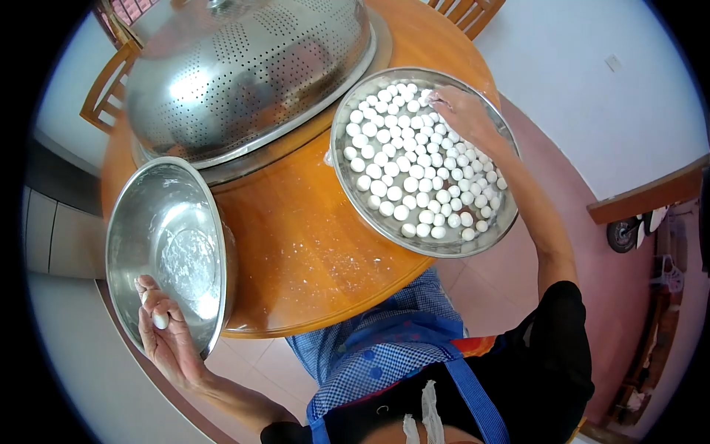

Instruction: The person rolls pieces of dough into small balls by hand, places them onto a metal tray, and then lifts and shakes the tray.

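Note:
My left hand (pixel 164 329) is over the near rim of a deep steel bowl (pixel 166 222), its fingers curled round a white ball (pixel 160 320). White powder coats the inside of the bowl. At the right, my right hand (pixel 455 109) reaches over the far side of a round metal tray (pixel 347 194), its fingertips close together at the balls there. Whether they grip one is hidden. Several small white balls (pixel 409 184) cover most of the tray in a single layer.
A large perforated metal dome (pixel 251 81) stands at the back left of the round wooden table (pixel 296 274). White flecks lie on the wood between bowl and tray. Wooden chairs (pixel 111 85) are behind the table, and the tray overhangs its right edge.

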`<state>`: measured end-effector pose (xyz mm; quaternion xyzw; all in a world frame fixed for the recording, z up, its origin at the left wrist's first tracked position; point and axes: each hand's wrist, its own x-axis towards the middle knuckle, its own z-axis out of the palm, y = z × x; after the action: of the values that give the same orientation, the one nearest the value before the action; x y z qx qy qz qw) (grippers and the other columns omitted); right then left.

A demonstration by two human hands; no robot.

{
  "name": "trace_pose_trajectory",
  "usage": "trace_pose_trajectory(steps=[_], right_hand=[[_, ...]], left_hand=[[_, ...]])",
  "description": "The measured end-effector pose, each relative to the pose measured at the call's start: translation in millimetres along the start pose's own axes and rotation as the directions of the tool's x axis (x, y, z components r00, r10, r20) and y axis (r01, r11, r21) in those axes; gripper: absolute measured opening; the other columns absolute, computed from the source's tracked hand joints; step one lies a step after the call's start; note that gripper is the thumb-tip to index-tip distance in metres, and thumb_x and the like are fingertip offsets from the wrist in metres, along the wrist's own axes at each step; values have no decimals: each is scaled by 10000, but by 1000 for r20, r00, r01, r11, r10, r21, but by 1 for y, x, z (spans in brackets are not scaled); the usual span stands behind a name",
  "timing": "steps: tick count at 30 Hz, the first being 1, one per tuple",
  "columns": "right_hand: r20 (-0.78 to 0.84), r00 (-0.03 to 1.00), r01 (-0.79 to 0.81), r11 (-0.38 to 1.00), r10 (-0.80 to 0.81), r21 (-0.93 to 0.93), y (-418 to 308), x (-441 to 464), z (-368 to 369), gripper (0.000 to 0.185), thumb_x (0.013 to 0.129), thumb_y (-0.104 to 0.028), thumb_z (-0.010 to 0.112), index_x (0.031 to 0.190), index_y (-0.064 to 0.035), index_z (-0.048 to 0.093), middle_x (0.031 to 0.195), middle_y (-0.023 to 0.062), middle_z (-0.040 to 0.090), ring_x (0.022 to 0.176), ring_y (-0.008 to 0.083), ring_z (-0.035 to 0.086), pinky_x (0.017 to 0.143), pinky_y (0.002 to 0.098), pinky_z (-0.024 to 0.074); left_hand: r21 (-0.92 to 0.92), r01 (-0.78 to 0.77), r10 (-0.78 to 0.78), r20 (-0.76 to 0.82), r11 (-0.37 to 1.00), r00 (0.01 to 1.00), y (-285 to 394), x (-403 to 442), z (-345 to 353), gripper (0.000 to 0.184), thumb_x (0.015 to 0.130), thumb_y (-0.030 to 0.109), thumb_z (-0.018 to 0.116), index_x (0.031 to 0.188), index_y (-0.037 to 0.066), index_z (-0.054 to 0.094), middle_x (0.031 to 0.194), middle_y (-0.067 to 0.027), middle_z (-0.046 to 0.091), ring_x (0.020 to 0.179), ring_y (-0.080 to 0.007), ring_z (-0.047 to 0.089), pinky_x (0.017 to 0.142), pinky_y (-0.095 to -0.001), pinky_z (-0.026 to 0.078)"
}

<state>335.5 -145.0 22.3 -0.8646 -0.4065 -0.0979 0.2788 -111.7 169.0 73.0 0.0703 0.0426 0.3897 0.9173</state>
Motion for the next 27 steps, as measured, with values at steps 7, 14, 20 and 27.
trace_pose_trajectory(steps=[7,14,20,27], right_hand=[[158,985,89,986,-66,-140,-16,54,47,321,791,-258,629,1043,-59,642,1043,166,622,963,345,588,840,412,461],[203,979,24,1000,-21,-9,-12,68,43,353,808,-276,638,1056,-27,607,1003,147,633,917,275,603,807,368,484],[470,848,-527,287,247,800,-18,59,22,312,939,-194,514,1179,5,521,1018,59,602,841,103,547,726,228,464],[456,882,-470,272,116,840,-8,62,11,335,933,-156,536,1223,6,489,987,47,581,776,63,505,671,191,449]], left_hand=[[14,-4,4,-1,1000,1000,2,-1,-2,457,926,-67,393,1360,-49,247,1303,-183,368,959,-189,456,850,-346,414],[32,-37,38,-13,999,999,-2,-3,2,494,928,-59,401,1378,-44,198,1279,-188,377,932,-181,463,825,-335,422],[1,-16,16,-2,1000,1000,-1,-2,2,500,924,-63,398,1380,-44,193,1288,-194,370,941,-184,465,813,-327,429],[37,-57,59,-35,998,998,-2,-2,2,522,909,-95,392,1383,-44,180,1292,-201,365,938,-182,469,799,-316,432]])
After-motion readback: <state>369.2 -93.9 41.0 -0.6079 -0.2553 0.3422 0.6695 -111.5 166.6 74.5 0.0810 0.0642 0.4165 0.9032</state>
